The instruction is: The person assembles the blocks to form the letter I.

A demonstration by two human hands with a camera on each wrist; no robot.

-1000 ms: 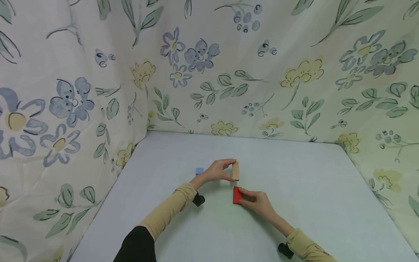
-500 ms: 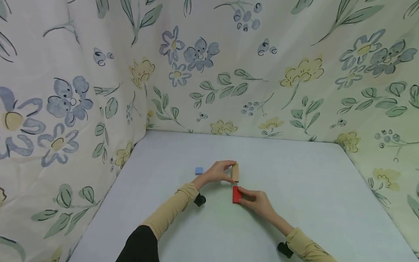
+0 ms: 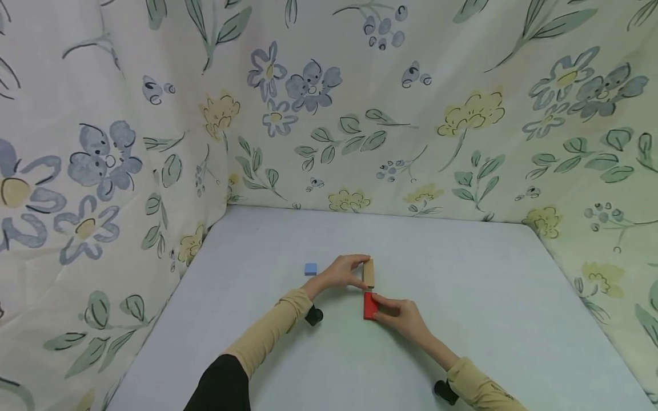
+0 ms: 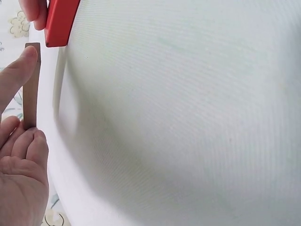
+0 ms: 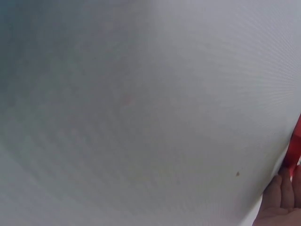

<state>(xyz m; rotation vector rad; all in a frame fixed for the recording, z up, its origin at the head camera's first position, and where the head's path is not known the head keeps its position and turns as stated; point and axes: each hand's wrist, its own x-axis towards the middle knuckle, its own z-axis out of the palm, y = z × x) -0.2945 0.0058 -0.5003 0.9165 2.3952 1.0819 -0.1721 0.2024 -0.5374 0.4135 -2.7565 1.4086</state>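
Observation:
My left hand [image 3: 338, 272] pinches a plain wooden block [image 3: 369, 273] by its two ends, thumb at the near end and fingers at the far one. In the left wrist view that wooden block [image 4: 31, 89] appears slightly above the table. My right hand [image 3: 406, 317] holds a red block [image 3: 369, 306] from its right side, just nearer than the wooden block. Only a narrow gap parts the two blocks in the head view. The red block [image 4: 61, 23] also shows at the top of the left wrist view. At the right wrist view's edge, part of the red block [image 5: 294, 146] is visible.
A small blue block [image 3: 311, 269] lies on the white table [image 3: 462, 274], left of my left hand. Floral cloth [image 3: 390, 114] hangs behind the table and along its sides. A black wrist device [image 3: 313, 315] sits under each forearm.
My left hand has brought the wooden block slightly nearer, towards the red block, narrowing the gap. The right hand and red block stay almost still. The view has shifted slightly.

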